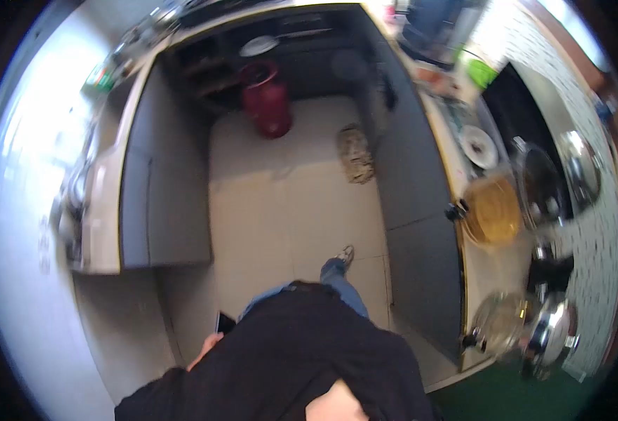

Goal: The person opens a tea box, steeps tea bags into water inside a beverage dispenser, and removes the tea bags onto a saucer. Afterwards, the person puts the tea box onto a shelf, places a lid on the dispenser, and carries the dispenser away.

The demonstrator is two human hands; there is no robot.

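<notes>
My left hand (pixel 209 345) is low at my left side, closed around a dark, flat, rectangular phone (pixel 225 323). Part of that hand is hidden by my black top (pixel 309 351). I do not see my right hand; a patch of bare skin (pixel 333 403) shows at the bottom edge, against the black top. One shoe (pixel 346 254) is on the tiled floor (pixel 288 203), below a blue trouser leg.
Counters run along both sides and the far end. A red gas cylinder (pixel 267 105) stands under the far one, and a crumpled cloth (pixel 355 154) lies by the right cabinets. The right counter bears an amber pot (pixel 491 210), a glass pot (pixel 500 319) and a plate (pixel 479 147).
</notes>
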